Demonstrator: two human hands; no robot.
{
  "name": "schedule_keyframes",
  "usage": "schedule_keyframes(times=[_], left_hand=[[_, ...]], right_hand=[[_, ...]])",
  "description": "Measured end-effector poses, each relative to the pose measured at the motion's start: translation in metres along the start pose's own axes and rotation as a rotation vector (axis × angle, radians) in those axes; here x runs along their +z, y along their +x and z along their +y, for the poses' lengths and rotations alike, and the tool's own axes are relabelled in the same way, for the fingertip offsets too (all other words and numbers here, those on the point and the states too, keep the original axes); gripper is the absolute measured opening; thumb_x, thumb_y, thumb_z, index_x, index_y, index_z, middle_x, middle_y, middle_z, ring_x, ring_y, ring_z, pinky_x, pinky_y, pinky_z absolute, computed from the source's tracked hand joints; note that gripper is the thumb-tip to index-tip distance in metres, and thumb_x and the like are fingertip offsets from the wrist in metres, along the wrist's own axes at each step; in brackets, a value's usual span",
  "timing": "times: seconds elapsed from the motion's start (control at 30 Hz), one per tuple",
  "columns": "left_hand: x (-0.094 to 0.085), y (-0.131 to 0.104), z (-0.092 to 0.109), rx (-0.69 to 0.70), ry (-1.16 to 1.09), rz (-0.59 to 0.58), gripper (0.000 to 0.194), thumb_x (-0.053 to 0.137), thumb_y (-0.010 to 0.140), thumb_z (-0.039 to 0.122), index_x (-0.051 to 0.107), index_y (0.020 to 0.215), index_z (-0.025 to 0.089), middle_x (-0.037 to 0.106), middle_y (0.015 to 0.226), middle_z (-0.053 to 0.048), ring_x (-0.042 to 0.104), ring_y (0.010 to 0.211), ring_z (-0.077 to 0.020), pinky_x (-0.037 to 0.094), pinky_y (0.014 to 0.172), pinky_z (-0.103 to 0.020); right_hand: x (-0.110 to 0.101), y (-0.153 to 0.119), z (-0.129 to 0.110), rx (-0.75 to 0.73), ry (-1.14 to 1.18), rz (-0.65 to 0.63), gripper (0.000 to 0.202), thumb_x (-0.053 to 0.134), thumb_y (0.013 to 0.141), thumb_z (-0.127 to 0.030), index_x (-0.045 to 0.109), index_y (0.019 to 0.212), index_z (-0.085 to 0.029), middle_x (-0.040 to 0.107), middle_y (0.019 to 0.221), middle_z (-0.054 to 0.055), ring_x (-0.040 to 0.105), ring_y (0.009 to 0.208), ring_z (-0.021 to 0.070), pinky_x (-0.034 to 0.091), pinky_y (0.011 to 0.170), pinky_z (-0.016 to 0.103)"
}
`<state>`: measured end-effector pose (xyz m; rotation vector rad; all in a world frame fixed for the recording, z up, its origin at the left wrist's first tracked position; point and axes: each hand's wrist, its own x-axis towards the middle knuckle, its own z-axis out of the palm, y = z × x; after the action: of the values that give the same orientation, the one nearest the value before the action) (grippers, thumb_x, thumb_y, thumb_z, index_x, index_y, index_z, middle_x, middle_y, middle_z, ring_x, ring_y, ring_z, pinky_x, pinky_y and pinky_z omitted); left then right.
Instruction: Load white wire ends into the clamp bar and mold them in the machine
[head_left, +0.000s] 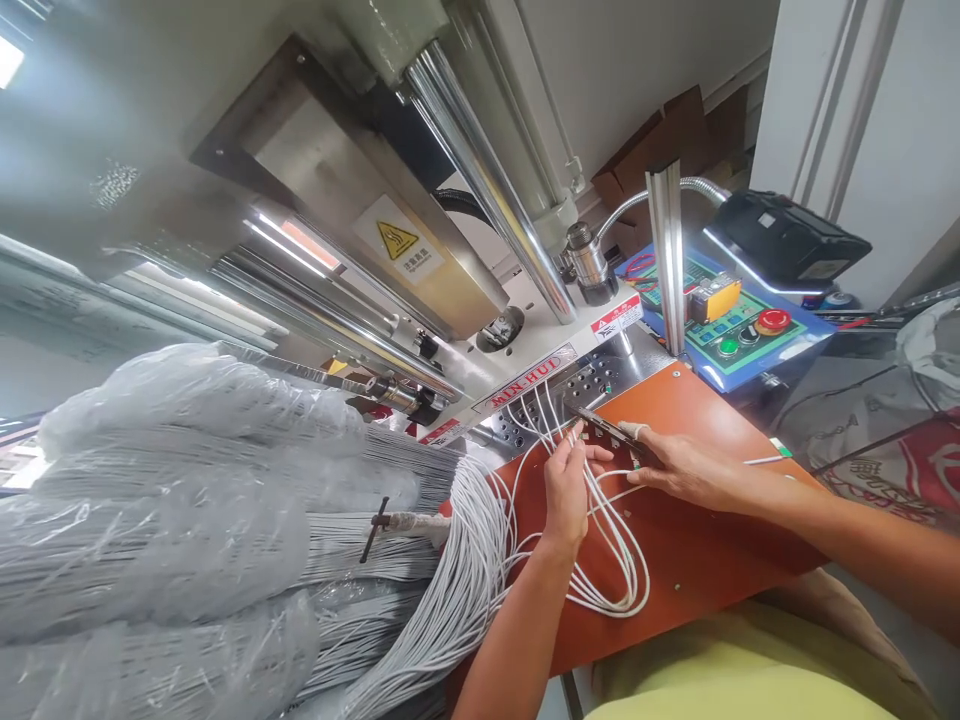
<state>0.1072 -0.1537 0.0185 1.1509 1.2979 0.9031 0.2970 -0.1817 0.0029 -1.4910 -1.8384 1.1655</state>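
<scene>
My left hand [568,490] is closed around thin white cables [611,535], which loop over the orange-red worktop [720,420] in front of the machine. My right hand [679,465] grips a slim dark metal hand tool [615,430], perhaps pliers. The tool's tip points left, just beyond my left fingertips, by the machine's edge. A small green-and-white end piece [636,464] shows beside my right fingers. Several white cables run up under the machine's white plate [536,375], where their ends are hidden. A thick bundle of white cables [476,530] hangs over the worktop's left side.
Plastic-wrapped grey cable bundles [187,520] fill the left, with a T-handled clamp [382,522] beside them. Overhead are the press's steel rods [495,180] and a heater housing [352,190] with a warning label. A blue control box [750,330] with buttons stands at right.
</scene>
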Motion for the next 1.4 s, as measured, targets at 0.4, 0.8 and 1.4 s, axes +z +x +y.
schedule_keyframes(times=[0.4, 0.8, 1.4], left_hand=[[-0.006, 0.008, -0.002, 0.042, -0.032, 0.042, 0.023, 0.066, 0.079, 0.035, 0.075, 0.072, 0.015, 0.071, 0.110, -0.008, 0.059, 0.113, -0.0209, 0.035, 0.105, -0.033], [-0.001, -0.002, -0.005, 0.299, 0.425, -0.086, 0.011, 0.069, 0.078, 0.024, 0.078, 0.085, 0.021, 0.073, 0.087, -0.006, 0.065, 0.085, -0.0200, 0.049, 0.085, -0.033], [-0.003, -0.004, -0.012, 0.723, 0.634, -0.142, 0.018, 0.060, 0.083, 0.006, 0.072, 0.088, 0.018, 0.070, 0.081, -0.005, 0.061, 0.083, -0.0173, 0.051, 0.075, -0.030]], right_hand=[[-0.001, 0.000, 0.000, -0.005, 0.039, 0.003, 0.041, 0.059, 0.084, -0.046, 0.052, 0.122, -0.031, 0.071, 0.099, 0.005, 0.066, 0.090, 0.0282, 0.047, 0.075, 0.034], [-0.001, 0.001, 0.003, -0.012, 0.029, -0.004, 0.041, 0.058, 0.084, -0.047, 0.051, 0.120, -0.029, 0.070, 0.099, 0.005, 0.066, 0.086, 0.0264, 0.047, 0.072, 0.033], [-0.007, -0.002, -0.011, 0.034, -0.050, -0.020, 0.045, 0.056, 0.090, -0.037, 0.044, 0.131, -0.025, 0.070, 0.105, 0.008, 0.066, 0.092, 0.0245, 0.046, 0.077, 0.031]])
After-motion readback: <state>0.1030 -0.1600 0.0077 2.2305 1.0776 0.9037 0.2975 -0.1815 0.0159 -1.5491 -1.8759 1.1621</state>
